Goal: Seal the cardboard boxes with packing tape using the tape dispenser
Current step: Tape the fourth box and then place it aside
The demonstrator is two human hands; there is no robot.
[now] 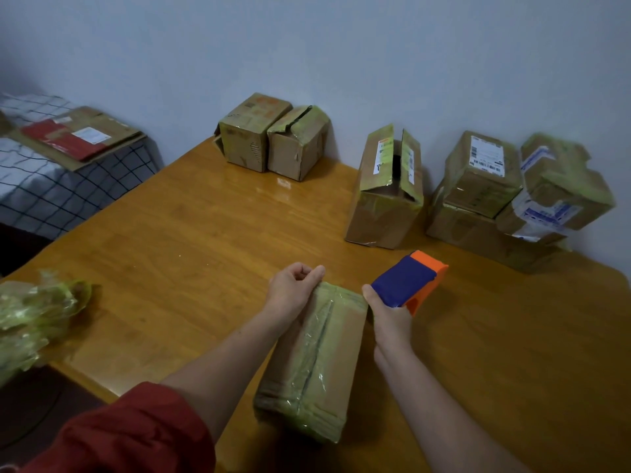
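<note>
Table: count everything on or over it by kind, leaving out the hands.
cardboard boxes: 7
tape dispenser: 1
crumpled tape wad: 1
Total: 9

The wad of crumpled tape (32, 322) at the near left is cut off by the picture's edge. Print on the labels (486, 156) of the far right boxes (478, 199) cannot be read.
</note>
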